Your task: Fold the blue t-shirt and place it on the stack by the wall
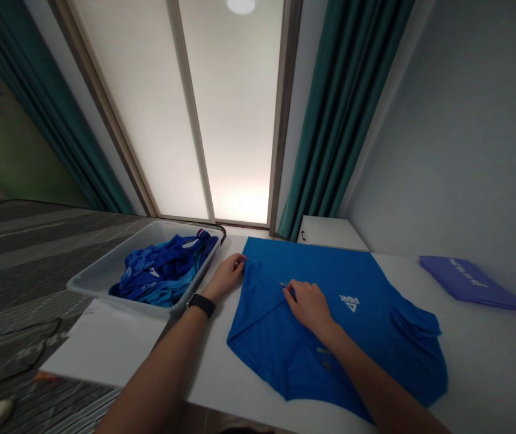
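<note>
Blue PEAK T-shirt (312,260) on a table (216,364).
Right hand (308,304) pinches it, nearer the logo (351,302); left hand (227,275) at its left edge, grip unclear.

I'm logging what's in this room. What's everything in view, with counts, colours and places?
Shirt: one, blue, spread on the table
Table: one, white, under the shirt
Bin: one, translucent, left of the shirt
Clothes: uncountable pile, blues, inside the bin
Folded item: one, purple, table's right
Cabinet: one, white, beyond the table
Curtains: two, teal, flanking the panels
Panels: two, frosted white, background
Wall: one, pale, right
Floor: one, dark striped, left
Watch: one, black, left wrist
Left hand: one, shirt's bin-side edge
Right hand: one, on the shirt
</note>
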{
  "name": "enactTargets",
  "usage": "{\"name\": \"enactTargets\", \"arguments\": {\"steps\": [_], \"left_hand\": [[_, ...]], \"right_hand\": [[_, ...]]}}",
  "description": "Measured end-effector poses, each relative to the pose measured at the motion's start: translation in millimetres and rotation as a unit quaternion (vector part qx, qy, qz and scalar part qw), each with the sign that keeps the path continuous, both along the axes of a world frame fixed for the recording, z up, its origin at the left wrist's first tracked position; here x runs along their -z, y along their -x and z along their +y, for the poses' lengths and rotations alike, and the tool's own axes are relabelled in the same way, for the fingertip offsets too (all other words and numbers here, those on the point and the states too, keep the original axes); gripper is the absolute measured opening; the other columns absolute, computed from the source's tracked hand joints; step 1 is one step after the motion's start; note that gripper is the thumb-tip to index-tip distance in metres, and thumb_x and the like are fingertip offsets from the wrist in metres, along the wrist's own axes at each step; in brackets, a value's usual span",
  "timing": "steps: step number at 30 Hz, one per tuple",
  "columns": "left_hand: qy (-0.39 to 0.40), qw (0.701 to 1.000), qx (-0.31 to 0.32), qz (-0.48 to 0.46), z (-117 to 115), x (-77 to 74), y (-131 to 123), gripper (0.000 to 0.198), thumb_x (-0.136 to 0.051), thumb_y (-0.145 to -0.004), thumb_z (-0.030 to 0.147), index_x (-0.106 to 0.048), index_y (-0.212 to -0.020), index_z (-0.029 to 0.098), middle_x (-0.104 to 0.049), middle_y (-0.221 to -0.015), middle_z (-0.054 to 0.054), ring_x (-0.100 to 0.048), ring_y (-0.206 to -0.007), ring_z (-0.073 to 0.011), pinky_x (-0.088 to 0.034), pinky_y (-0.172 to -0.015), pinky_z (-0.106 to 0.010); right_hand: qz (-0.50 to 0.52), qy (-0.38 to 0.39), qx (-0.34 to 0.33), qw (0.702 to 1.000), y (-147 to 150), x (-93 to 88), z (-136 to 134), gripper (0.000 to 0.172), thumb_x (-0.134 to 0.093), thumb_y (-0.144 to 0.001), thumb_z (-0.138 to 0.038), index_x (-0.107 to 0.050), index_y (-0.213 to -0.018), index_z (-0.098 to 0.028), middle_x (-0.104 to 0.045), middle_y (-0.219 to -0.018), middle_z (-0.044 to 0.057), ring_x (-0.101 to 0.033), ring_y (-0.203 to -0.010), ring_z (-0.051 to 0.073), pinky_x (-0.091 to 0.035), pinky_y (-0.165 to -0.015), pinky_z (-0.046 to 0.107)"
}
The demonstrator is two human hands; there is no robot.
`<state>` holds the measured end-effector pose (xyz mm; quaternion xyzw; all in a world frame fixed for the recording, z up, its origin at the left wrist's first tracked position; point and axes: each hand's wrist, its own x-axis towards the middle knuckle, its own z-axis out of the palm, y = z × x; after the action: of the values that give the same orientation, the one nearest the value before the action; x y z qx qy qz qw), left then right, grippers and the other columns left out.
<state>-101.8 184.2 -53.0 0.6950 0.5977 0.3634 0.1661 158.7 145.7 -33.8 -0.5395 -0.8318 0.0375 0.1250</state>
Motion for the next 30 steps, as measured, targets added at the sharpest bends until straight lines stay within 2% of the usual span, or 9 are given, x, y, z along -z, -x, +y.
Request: {"name": "enactTargets", "arguments": {"steps": [3, 6, 11, 14, 19, 23, 30], "left_hand": [[0.002, 1.0, 0.002, 0.001, 0.7, 0.0, 0.5, 0.025, -0.045, -0.089, 0.026, -0.064, -0.103, 0.017, -0.067, -0.082, -0.004, -0.062, -0.073, -0.0183, -0.046, -0.068, -0.027], [0.001, 1.0, 0.007, 0.005, 2.6, 2.1, 2.1, 0.025, -0.044, -0.09, 0.027, -0.063, -0.102, 0.017, -0.067, -0.083, -0.005, -0.062, -0.077, -0.0196, -0.046, -0.07, -0.028], [-0.008, 1.0, 0.009, 0.01, 4.7, 5.4, 4.9, 0.024, -0.042, -0.091, 0.026, -0.062, -0.103, 0.017, -0.066, -0.084, -0.005, -0.062, -0.077, -0.0193, -0.046, -0.071, -0.029], [-0.018, 1.0, 0.007, 0.022, 4.8, 5.7, 5.3, 0.023, -0.043, -0.091, 0.025, -0.062, -0.102, 0.017, -0.066, -0.085, -0.005, -0.061, -0.077, -0.0194, -0.047, -0.073, -0.03], [-0.02, 0.999, 0.008, 0.027, 2.4, 1.8, 3.7, 0.022, -0.045, -0.09, 0.025, -0.063, -0.1, 0.017, -0.066, -0.086, -0.006, -0.061, -0.078, -0.0197, -0.047, -0.074, -0.03], [-0.013, 0.999, 0.015, 0.034, 1.2, -0.3, 3.1, 0.022, -0.049, -0.087, 0.024, -0.063, -0.103, 0.016, -0.065, -0.08, -0.004, -0.062, -0.075, -0.0194, -0.047, -0.071, -0.029], [-0.027, 0.998, 0.02, 0.047, 4.5, 5.3, 4.4, 0.023, -0.051, -0.084, 0.018, -0.064, -0.103, 0.016, -0.065, -0.085, -0.006, -0.062, -0.077, -0.0193, -0.047, -0.072, -0.029]], "right_hand": [[-0.031, -0.036, 0.004, 0.999, 8.5, 2.2, -6.9, 0.027, -0.042, -0.1, -0.038, -0.058, -0.09, -0.019, -0.07, -0.087, 0.007, -0.062, -0.085, 0.022, -0.032, -0.075, 0.033], [-0.039, -0.037, -0.002, 0.999, 12.8, 1.8, -8.2, 0.02, -0.044, -0.099, -0.031, -0.057, -0.089, -0.019, -0.069, -0.085, 0.006, -0.062, -0.083, 0.022, -0.032, -0.073, 0.033], [0.019, -0.024, 0.018, 0.999, 4.8, 5.8, 1.9, 0.018, -0.041, -0.099, -0.028, -0.052, -0.087, -0.02, -0.065, -0.077, 0.003, -0.06, -0.071, 0.019, -0.031, -0.068, 0.031], [0.049, -0.012, 0.023, 0.998, -1.8, 9.7, 6.6, 0.009, -0.043, -0.096, -0.022, -0.052, -0.094, -0.02, -0.065, -0.078, 0.003, -0.059, -0.069, 0.018, -0.032, -0.067, 0.03], [0.073, 0.009, -0.014, 0.997, -4.9, 13.2, 4.8, 0.024, -0.044, -0.093, -0.016, -0.053, -0.115, -0.02, -0.068, -0.096, 0.006, -0.062, -0.086, 0.021, -0.037, -0.074, 0.032], [0.069, 0.018, -0.014, 0.997, -4.9, 12.9, 2.5, 0.022, -0.044, -0.093, -0.017, -0.058, -0.111, -0.019, -0.067, -0.107, 0.007, -0.061, -0.097, 0.023, -0.038, -0.08, 0.034], [0.071, 0.023, -0.013, 0.997, -7.2, 10.7, 1.4, 0.024, -0.045, -0.094, -0.019, -0.06, -0.113, -0.019, -0.067, -0.106, 0.008, -0.06, -0.096, 0.022, -0.037, -0.081, 0.033]]}}
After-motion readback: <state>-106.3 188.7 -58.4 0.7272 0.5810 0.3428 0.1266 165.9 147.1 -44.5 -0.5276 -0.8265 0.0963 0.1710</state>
